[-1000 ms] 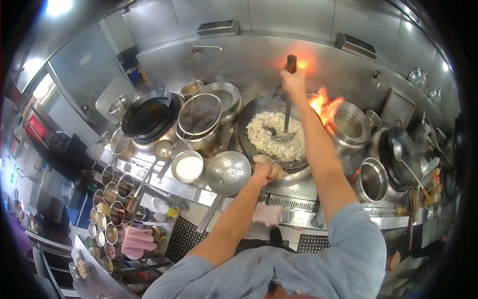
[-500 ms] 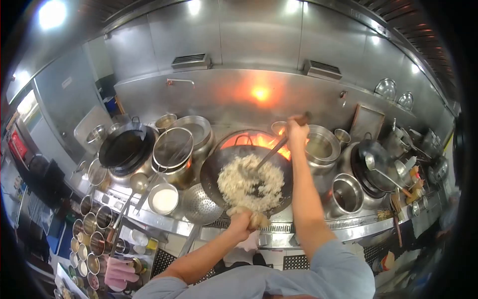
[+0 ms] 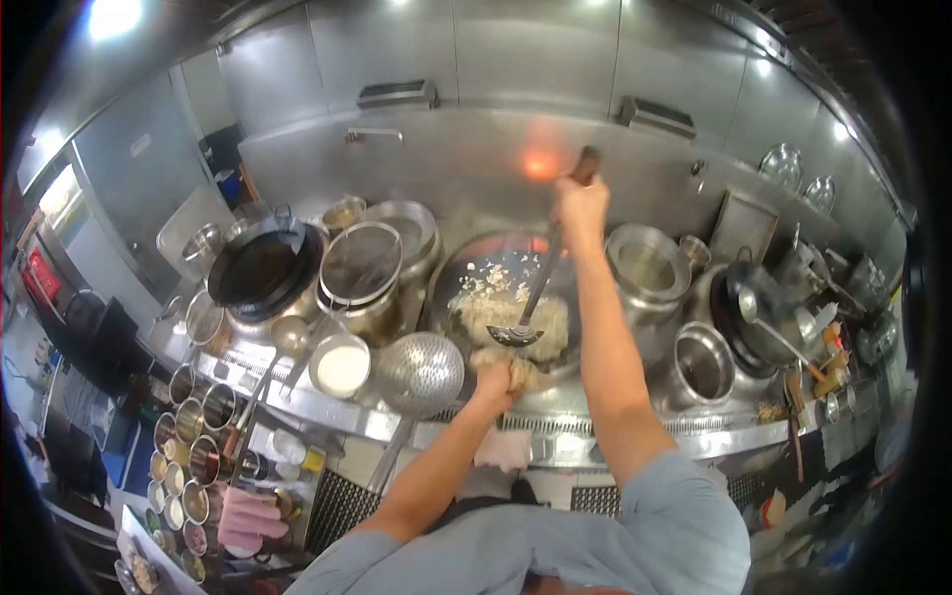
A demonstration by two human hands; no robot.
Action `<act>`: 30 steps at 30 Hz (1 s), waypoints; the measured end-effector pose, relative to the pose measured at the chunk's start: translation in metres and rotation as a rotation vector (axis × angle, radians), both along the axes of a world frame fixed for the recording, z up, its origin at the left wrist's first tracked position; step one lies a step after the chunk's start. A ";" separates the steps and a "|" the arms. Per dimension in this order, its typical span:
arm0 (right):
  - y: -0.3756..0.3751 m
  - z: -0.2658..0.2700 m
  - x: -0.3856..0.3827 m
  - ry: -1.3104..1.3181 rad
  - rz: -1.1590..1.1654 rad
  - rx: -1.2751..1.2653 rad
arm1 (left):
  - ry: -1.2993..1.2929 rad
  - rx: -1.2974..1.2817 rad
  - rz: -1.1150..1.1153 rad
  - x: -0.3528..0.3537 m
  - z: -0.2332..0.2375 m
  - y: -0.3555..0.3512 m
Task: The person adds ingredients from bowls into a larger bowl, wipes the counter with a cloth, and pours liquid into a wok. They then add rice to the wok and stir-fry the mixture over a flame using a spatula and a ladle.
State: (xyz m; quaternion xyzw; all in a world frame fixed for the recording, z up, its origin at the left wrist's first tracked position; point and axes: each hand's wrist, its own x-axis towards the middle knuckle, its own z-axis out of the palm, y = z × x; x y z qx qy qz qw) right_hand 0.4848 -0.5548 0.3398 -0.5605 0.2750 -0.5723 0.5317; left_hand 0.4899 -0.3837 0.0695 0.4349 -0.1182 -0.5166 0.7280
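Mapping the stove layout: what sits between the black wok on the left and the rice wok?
Head view: a round mesh strainer resting on a steel pot stands between the black wok and the rice wok.

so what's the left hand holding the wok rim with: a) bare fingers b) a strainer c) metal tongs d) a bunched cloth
d: the left hand closes on a cloth pressed to the near rim of the wok, while the right hand holds the ladle in the wok.

Left hand [image 3: 496, 379] clenched low, right hand [image 3: 580, 203] raised, fisted grip, arm outstretched
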 end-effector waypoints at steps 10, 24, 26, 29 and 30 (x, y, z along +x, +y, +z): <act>0.017 -0.018 -0.026 -0.021 -0.022 -0.115 | 0.208 0.247 0.119 0.005 0.039 0.005; 0.177 -0.349 -0.247 0.982 0.302 0.236 | -0.029 0.136 0.130 0.060 -0.078 -0.036; 0.186 -0.449 -0.280 1.218 0.641 0.011 | -0.250 0.174 0.052 0.060 -0.070 -0.036; 0.188 -0.524 -0.289 1.513 0.510 -0.104 | -0.231 0.074 -0.143 0.050 -0.043 -0.007; 0.170 -0.533 -0.287 1.618 0.702 -0.072 | 0.200 0.056 -0.213 0.056 -0.047 0.009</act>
